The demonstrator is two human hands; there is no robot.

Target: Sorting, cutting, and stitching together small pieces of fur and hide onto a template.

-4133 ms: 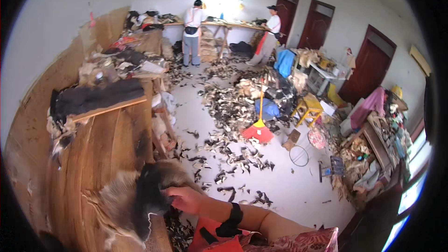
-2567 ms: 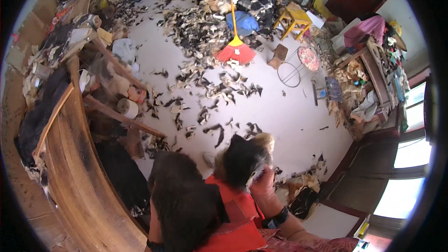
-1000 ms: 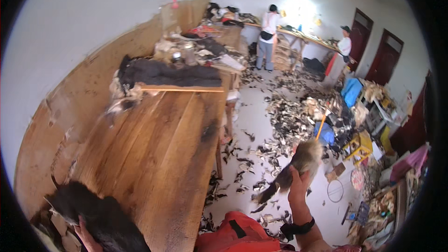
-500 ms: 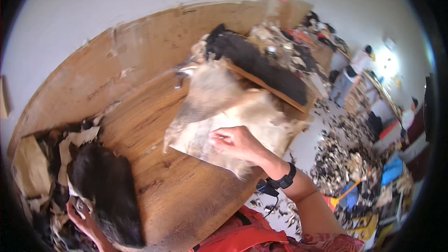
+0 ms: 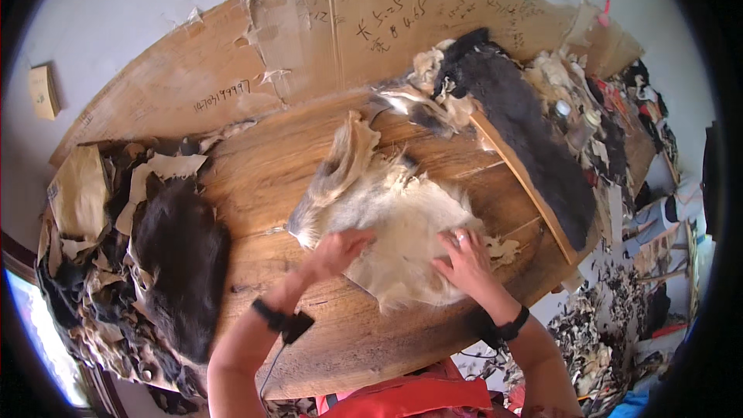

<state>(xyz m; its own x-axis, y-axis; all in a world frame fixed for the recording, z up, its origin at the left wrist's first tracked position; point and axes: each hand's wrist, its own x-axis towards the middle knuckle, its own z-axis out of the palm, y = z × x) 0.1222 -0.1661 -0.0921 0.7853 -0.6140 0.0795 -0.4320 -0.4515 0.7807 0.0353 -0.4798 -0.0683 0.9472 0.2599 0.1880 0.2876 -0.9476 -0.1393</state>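
A pale cream and grey-brown fur pelt (image 5: pixel 410 224) lies on the wooden table before me, its far left part folded up in a ridge. At its left edge is my left hand (image 5: pixel 340 252), fingers stretched to the right over the fur and a little smeared. My right hand (image 5: pixel 467 265) rests on the pelt's right side with the fingers spread. A dark brown fur piece (image 5: pixel 179 263) lies on the left, over a heap of scraps.
Fur and leather scraps (image 5: pixel 93 294) are heaped along the left side. A long black fur (image 5: pixel 526 131) lies over a wooden board (image 5: pixel 530 190) at right. Cardboard (image 5: pixel 309 46) lines the far edge. Cuttings (image 5: pixel 580 340) litter the floor; a person stands far right.
My left hand has left the dark fur piece and come over to the pale pelt. The pelt is now nearer me, away from the board. The view has turned right to left across the room.
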